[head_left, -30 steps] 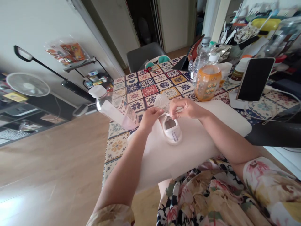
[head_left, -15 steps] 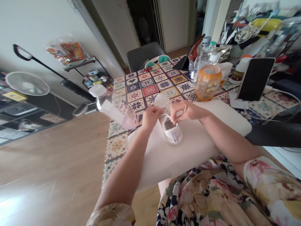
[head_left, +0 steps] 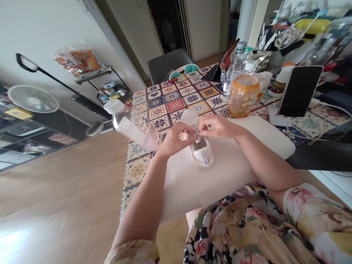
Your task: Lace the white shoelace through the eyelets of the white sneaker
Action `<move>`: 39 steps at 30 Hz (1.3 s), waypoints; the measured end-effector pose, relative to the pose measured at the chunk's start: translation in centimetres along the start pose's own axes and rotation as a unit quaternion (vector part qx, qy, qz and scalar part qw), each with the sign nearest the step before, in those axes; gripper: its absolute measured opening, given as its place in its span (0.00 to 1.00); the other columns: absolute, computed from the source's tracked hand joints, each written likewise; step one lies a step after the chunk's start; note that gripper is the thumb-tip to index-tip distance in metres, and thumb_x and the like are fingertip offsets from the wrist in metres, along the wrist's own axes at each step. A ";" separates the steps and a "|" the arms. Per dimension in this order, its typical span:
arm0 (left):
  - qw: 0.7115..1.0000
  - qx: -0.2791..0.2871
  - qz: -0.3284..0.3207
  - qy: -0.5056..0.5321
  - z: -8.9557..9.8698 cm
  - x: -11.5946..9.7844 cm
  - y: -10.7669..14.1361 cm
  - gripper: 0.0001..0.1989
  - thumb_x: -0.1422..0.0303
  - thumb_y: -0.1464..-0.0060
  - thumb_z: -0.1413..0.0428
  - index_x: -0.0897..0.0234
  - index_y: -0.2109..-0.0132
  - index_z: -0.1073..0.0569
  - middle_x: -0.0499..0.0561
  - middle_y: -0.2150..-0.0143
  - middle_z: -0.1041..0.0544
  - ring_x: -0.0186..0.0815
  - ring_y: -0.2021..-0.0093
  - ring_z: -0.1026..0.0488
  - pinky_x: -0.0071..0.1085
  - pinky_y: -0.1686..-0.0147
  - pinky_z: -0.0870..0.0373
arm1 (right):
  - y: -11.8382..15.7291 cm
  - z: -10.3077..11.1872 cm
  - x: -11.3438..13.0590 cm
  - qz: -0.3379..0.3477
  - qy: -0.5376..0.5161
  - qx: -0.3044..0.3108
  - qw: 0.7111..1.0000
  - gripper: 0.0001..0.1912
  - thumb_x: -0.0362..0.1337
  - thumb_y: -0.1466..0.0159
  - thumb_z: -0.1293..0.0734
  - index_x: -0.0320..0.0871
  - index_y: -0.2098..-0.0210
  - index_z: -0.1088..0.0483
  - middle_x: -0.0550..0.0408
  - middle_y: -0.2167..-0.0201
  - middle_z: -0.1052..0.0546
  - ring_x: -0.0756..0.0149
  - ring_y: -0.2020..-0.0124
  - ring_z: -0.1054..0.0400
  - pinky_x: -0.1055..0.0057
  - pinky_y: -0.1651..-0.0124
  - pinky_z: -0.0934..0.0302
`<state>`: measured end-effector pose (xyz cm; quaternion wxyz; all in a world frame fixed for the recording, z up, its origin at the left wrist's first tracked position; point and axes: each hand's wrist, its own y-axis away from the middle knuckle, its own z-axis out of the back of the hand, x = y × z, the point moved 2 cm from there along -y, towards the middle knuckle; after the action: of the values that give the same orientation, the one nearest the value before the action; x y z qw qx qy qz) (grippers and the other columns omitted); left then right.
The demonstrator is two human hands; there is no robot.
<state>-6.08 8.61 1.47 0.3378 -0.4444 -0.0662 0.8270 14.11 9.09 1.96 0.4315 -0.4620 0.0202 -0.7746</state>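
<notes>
A small white shoe [head_left: 203,161] rests on a white mat [head_left: 189,187], heel toward me and toe pointing away. Over its opening, my left hand [head_left: 179,137] and my right hand [head_left: 218,126] meet with fingertips nearly touching. Both pinch the white shoelace [head_left: 197,139], of which only a short bit shows between the fingers. The toe of the shoe is visible just beyond my hands, while its middle is hidden behind them.
Left of the shoe lies a tilted clear bottle [head_left: 137,128] with a white cap. An orange-labelled bottle [head_left: 243,97] and a phone on a stand [head_left: 299,91] are at the right. Scissors [head_left: 176,80] lie on the patterned tablecloth [head_left: 176,104] farther back.
My left hand has shifted right and turned over the shoe's opening, closing in on my right hand. My right hand has risen slightly, and the lace is now bunched between the fingertips.
</notes>
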 end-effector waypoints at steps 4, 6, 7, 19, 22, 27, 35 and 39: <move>0.999 -0.003 0.024 -0.021 -0.4 -0.1 0.0 0.07 0.64 0.53 0.36 0.60 0.67 0.23 0.51 0.68 0.23 0.37 0.66 0.28 0.34 0.61 0.34 | 0.6 0.1 0.3 0.012 -0.228 0.005 0.974 0.14 0.44 0.38 0.30 0.42 0.73 0.33 0.57 0.72 0.27 0.68 0.68 0.34 0.69 0.63 0.40; 0.999 -0.006 0.030 -0.026 -0.5 0.0 0.0 0.06 0.64 0.53 0.36 0.60 0.68 0.23 0.51 0.67 0.22 0.37 0.65 0.28 0.34 0.60 0.34 | 0.8 0.5 0.2 0.063 -0.349 -0.056 0.934 0.18 0.48 0.41 0.27 0.44 0.74 0.37 0.58 0.73 0.28 0.67 0.68 0.33 0.68 0.62 0.39; 0.999 -0.006 0.032 -0.025 -0.6 0.1 0.0 0.05 0.64 0.53 0.37 0.60 0.68 0.23 0.51 0.67 0.22 0.37 0.65 0.28 0.34 0.60 0.34 | 0.9 0.7 0.1 0.080 -0.384 -0.089 0.916 0.21 0.51 0.43 0.26 0.45 0.75 0.38 0.59 0.73 0.28 0.66 0.68 0.32 0.67 0.60 0.38; 0.995 0.024 0.062 0.075 -1.6 1.0 0.2 0.07 0.68 0.51 0.40 0.62 0.73 0.31 0.47 0.70 0.31 0.32 0.70 0.34 0.30 0.65 0.38 | -0.1 -0.1 -1.2 -0.121 -0.069 0.018 0.990 0.05 0.34 0.42 0.34 0.40 0.67 0.28 0.57 0.72 0.25 0.70 0.71 0.35 0.74 0.67 0.43; 0.996 0.017 0.058 0.067 -1.6 1.0 0.2 0.06 0.68 0.51 0.40 0.62 0.70 0.31 0.47 0.69 0.30 0.33 0.68 0.34 0.31 0.64 0.37 | 0.0 -0.2 -1.1 -0.097 -0.058 0.031 0.993 0.07 0.32 0.44 0.35 0.41 0.65 0.28 0.56 0.68 0.25 0.69 0.68 0.33 0.72 0.64 0.41; 0.998 0.022 0.033 0.054 -1.5 0.9 0.1 0.06 0.68 0.51 0.40 0.62 0.71 0.30 0.49 0.68 0.29 0.35 0.65 0.31 0.32 0.61 0.36 | -0.2 -0.3 -0.8 -0.016 -0.031 0.055 0.998 0.05 0.27 0.46 0.37 0.42 0.71 0.32 0.57 0.70 0.31 0.68 0.66 0.38 0.71 0.62 0.43; 0.995 0.023 0.048 0.089 -1.6 1.4 0.1 0.10 0.64 0.50 0.39 0.62 0.74 0.31 0.51 0.65 0.28 0.36 0.63 0.31 0.34 0.59 0.34 | -0.5 -1.0 -1.4 0.032 0.009 0.000 0.999 0.03 0.29 0.42 0.35 0.43 0.69 0.32 0.54 0.66 0.31 0.64 0.62 0.37 0.68 0.55 0.42; 0.983 0.029 0.076 0.165 -1.6 1.4 0.1 0.12 0.59 0.50 0.39 0.62 0.74 0.28 0.50 0.65 0.29 0.35 0.65 0.32 0.33 0.62 0.35 | -0.4 -0.8 -1.8 -0.002 -0.040 0.003 0.999 0.01 0.32 0.41 0.35 0.42 0.69 0.32 0.55 0.67 0.31 0.64 0.62 0.36 0.67 0.55 0.42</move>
<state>-5.40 9.08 -0.53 0.2927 -0.5687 0.0483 0.7672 13.58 10.28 0.40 0.4318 -0.4914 -0.0002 -0.7564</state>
